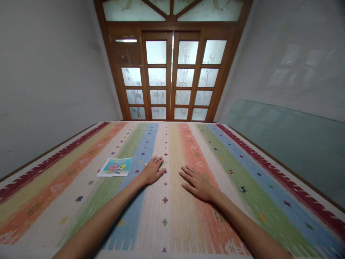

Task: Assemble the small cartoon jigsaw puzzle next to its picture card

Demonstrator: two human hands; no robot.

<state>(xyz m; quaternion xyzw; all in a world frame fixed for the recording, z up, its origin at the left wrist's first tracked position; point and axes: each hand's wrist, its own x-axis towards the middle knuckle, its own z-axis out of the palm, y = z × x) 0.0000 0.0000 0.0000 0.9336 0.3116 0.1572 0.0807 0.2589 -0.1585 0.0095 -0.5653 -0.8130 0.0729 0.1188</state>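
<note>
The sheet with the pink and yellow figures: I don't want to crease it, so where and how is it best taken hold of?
Probably by its right edge, pinched lightly, with the left hand coming from the right. The sheet looks thin and lies nearly flat on the striped cloth; that edge faces the hand, with nothing covering it.

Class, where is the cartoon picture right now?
In the head view, the picture lies on the striped cloth, to the left of the person's left hand.
</note>
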